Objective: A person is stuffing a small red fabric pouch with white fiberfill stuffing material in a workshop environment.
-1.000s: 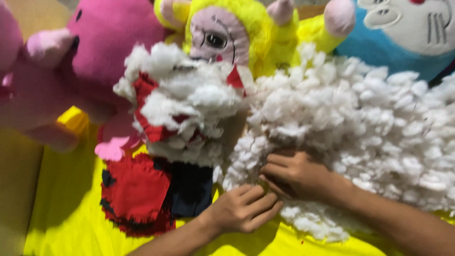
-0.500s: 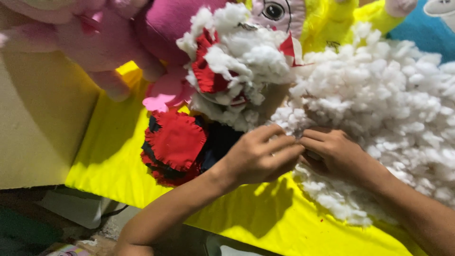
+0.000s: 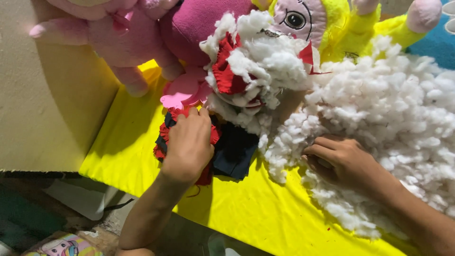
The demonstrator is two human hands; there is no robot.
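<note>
In the head view, the left hand lies palm down on a red and dark blue cloth piece with frayed red edges, its fingers pressed flat over the red part, so its grip is a flat, spread press rather than a closed hold. That cloth piece sits on the yellow cloth that covers the tabletop, near the middle of the scene and just left of the stuffing. The right hand rests at the near left edge of a big heap of white fibre stuffing, its fingers curled into the fluff; whether it has pinched a tuft cannot be told, as the fingertips are sunk in the fibre. Just beyond the left hand stands a half-stuffed toy body, red fabric showing between bulging clumps of white filling, touching the heap on its right. Farther off, a yellow plush doll with a pale pink face and one large eye leans over the stuffing. To the far left lie pink plush toys, one a deeper magenta, with a flat pink foot touching the red cloth. A beige wall borders the left side.
</note>
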